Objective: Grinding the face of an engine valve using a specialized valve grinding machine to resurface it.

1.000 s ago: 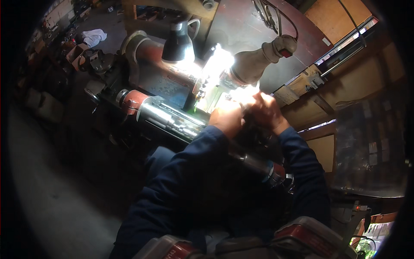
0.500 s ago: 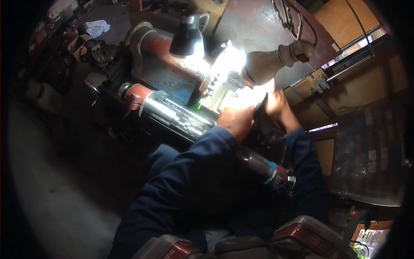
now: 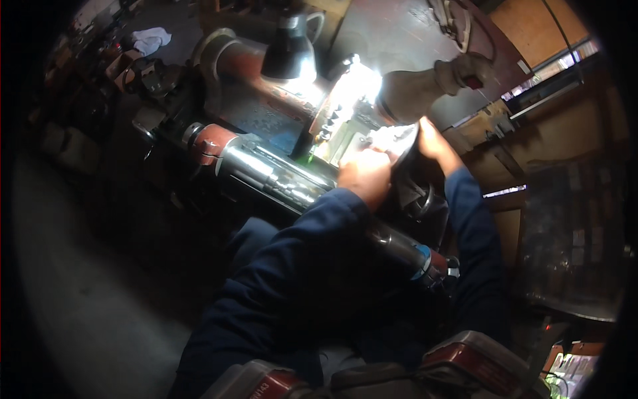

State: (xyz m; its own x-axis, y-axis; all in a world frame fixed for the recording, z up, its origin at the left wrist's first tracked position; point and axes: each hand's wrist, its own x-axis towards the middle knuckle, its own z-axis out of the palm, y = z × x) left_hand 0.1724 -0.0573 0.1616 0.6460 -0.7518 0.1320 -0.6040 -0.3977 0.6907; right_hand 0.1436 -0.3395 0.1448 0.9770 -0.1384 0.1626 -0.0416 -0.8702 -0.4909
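Observation:
Under the glare of two lamps, my left hand is closed, its fingertips washed out by light; what they hold cannot be made out. My right hand is up and to the right, its fingers closed at the upper edge of a flat, dark-edged piece between the two hands. That piece is overexposed on its left face, so its kind is unclear. Just left of my left hand is a pale, brightly lit block on the machine. A shiny metal cylinder with a red collar runs below it.
A black lamp hangs at upper left and a beige lamp close above my hands. Another bar end with a blue band juts out below my right forearm. A large dark panel stands right; a white cloth lies far left.
My right hand has moved slightly upward and right, with its forearm reaching farther up. More of the flat piece's dark edge shows. My left hand has barely moved.

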